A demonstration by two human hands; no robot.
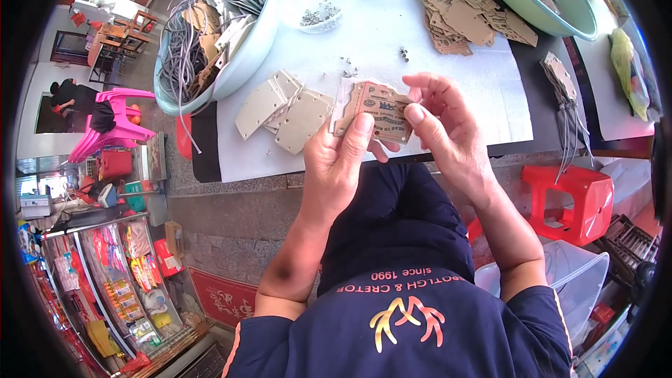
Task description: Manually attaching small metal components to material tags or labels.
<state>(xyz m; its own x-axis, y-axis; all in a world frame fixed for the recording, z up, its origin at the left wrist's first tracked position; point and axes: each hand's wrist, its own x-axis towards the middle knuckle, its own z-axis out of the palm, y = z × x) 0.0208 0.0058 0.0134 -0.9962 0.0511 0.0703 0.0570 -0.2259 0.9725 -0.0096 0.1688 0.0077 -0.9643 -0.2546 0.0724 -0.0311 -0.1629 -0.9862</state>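
Over the near edge of the white-covered table (476,115), my left hand (330,171) pinches a brown cardboard tag (381,108) with dark print, a red line and small holes. A clear or whitish layer shows along the tag's left side. My right hand (455,143) has its thumb on the tag's right edge, its index finger raised and curved; what its other fingers touch is partly hidden. Left of my hands lies a loose pile of plain beige tags (301,119). Small metal pieces (350,68) are scattered just beyond the held tag.
A pale blue basin (262,42) holds grey cords and tags. Clear bowls (323,10) contain metal bits. Brown tags (462,10) are heaped at the far right beside a green basin (570,21). Corded tags (560,80) hang over the right edge, above a red stool (570,196).
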